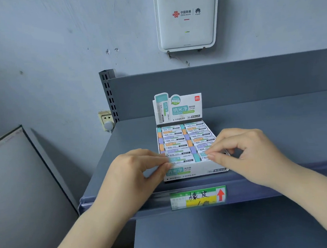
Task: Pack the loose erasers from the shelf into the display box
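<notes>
A white display box (195,171) with a raised printed header card stands on the grey shelf (274,128). Two columns of wrapped erasers (176,144) in teal, orange and purple fill it. My left hand (136,169) pinches the box's front left corner, thumb on the front wall and fingertips at the rim. My right hand (250,151) reaches in from the right, its thumb and forefinger pinching the teal eraser (203,155) in the front row of the right column. No loose eraser shows on the shelf.
A green and yellow price label (198,197) with a red arrow sits on the shelf's front rail. A white router (186,19) hangs on the wall above. A wall socket (106,119) sits left of the shelf upright, and a grey panel (19,190) leans at the left.
</notes>
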